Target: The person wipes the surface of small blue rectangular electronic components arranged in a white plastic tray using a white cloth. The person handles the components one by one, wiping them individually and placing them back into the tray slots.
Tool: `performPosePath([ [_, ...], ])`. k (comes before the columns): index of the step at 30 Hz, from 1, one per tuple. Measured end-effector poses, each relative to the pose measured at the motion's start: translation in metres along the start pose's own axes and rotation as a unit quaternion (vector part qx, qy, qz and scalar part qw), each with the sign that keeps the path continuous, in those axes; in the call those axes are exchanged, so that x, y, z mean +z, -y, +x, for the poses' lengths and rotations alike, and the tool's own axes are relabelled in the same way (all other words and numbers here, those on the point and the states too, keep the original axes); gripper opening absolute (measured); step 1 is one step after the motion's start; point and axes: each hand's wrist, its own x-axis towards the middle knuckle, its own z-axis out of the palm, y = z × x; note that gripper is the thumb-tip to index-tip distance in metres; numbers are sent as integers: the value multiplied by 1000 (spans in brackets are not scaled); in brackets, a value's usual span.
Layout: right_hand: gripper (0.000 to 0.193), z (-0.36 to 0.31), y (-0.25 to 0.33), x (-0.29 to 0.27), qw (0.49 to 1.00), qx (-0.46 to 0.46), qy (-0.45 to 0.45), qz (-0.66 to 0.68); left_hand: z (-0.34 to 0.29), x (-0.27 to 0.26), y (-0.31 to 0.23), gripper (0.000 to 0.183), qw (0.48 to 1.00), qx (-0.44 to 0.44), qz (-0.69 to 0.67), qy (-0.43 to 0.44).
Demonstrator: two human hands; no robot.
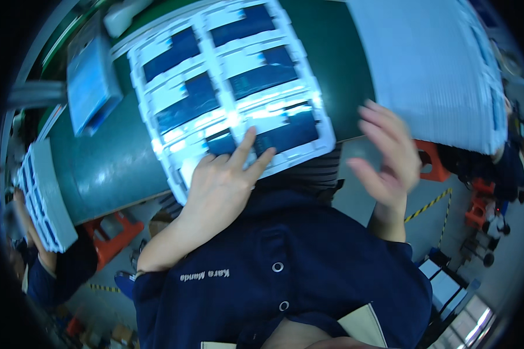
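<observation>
A white plastic tray (327,135) lies tilted on the green tabletop (108,168) in front of me. Its several compartments hold flat dark panels (262,80) with pale, blue-tipped strips beside them. My left hand (218,183) rests over the near edge of the tray with its fingers spread, fingertips at the nearest row of panels. It grips nothing, and part of a panel is hidden beneath it. Just off the tray's right side, my right hand (389,157) hovers with fingers apart, slightly blurred and holding nothing.
On the right stands a long stack of white trays (425,70). Another tray stack (48,189) is at the far left, by a co-worker's arm (41,247). A blue box-like holder (90,84) stands back left. Orange stools (113,235) flank the table, and a person (509,168) is at far right.
</observation>
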Motion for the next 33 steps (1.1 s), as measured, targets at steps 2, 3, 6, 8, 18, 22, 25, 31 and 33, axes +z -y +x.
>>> performPosePath([
  [2, 35, -7, 11, -26, 950, 44, -282, -128, 3, 2, 4, 64, 1000, 1, -19, -8],
  [3, 34, -4, 12, -37, 895, 73, -419, -134, 5, -1, 2, 65, 1000, -6, -20, 2],
  [6, 46, -11, 8, -83, 742, 104, -653, 112, 11, -4, -1, 64, 1000, 8, -17, 9],
  [8, 58, -12, 19, -92, 758, 177, -565, 275, 7, -3, -1, 63, 1000, -1, -7, 14],
  [18, 79, 2, 47, -125, 817, 234, -419, 318, 9, -4, -3, 63, 1000, 1, -1, 28],
  [22, 77, -4, 40, -146, 754, 157, -452, 451, 8, -3, -2, 64, 1000, 4, 2, 23],
  [25, 76, -9, 31, -152, 673, 122, -510, 521, 8, -3, -2, 64, 1000, 6, 3, 23],
  [31, 59, -32, -43, -191, 561, 121, -466, 673, 5, -3, 0, 62, 1000, 14, -8, 6],
  [33, 38, -4, -43, -198, 595, 198, -454, 632, 8, -3, 0, 64, 1000, 14, -11, 15],
])
